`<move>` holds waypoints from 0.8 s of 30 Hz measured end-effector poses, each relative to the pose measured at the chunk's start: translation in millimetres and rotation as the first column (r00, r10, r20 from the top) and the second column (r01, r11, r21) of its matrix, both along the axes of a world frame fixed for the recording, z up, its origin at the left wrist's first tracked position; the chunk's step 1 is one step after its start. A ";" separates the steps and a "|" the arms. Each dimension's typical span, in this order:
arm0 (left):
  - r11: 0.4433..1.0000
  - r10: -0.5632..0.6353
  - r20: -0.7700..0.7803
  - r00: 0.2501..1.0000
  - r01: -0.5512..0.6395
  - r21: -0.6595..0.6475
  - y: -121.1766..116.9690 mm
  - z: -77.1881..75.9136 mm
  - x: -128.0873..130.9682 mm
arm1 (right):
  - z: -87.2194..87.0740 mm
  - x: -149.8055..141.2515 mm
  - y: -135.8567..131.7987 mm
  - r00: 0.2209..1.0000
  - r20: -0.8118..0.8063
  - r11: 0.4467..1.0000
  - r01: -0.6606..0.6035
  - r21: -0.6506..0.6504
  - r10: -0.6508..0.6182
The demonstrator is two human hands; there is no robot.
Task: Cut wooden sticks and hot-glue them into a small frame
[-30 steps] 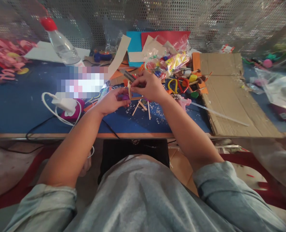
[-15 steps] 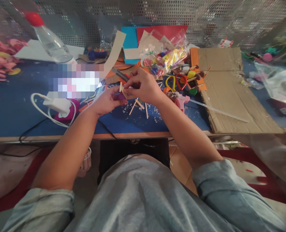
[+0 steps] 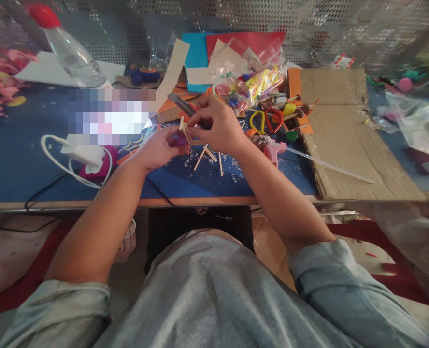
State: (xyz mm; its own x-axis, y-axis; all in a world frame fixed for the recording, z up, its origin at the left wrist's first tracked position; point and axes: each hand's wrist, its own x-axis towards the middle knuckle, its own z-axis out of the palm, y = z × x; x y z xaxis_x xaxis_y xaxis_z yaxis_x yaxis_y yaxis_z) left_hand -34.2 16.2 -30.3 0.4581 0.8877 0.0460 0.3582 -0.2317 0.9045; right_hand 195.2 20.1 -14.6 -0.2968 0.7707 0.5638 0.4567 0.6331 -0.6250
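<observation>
My left hand (image 3: 160, 147) is closed on a small purple piece (image 3: 182, 140) at the table's middle. Pale wooden bits (image 3: 182, 123) stick up from it. From the other side, my right hand (image 3: 218, 123) pinches the wooden part between thumb and fingers; its fingertips partly hide the joint. A flat grey tool (image 3: 181, 104), which looks like a utility knife, extends from behind the right hand's fingers; whether the hand holds it I cannot tell. Below the hands, several thin wooden sticks (image 3: 200, 157) lie among white scraps on the blue tabletop (image 3: 171, 181).
A pink glue gun (image 3: 274, 149) with a clear glue stick lies right of my right hand. Cardboard (image 3: 345, 135) covers the right side. A red-capped bottle (image 3: 73, 58), a white charger (image 3: 84, 154) with cable, yellow-handled scissors (image 3: 257, 122) and plastic packets (image 3: 261, 82) surround the work.
The view has shifted slightly, so the table items sit a little higher. My right thumb and fingers have shifted slightly against the wooden part; the left hand keeps its hold.
</observation>
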 end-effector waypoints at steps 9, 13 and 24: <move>0.963 0.164 -0.193 0.967 -0.115 0.244 7.1 -2.9 -3.7 | -13.5 27.6 29.5 0.986 -0.037 0.986 0.163 -0.039 -0.164; 0.937 0.223 -0.279 0.934 -0.126 0.326 9.1 -4.1 -8.3 | -23.9 28.6 36.2 0.982 -0.016 0.981 0.189 -0.052 -0.190; 0.911 0.321 -0.420 0.849 -0.155 0.382 8.5 -2.7 -19.5 | -35.2 13.3 30.8 0.988 -0.038 0.988 0.146 -0.048 -0.148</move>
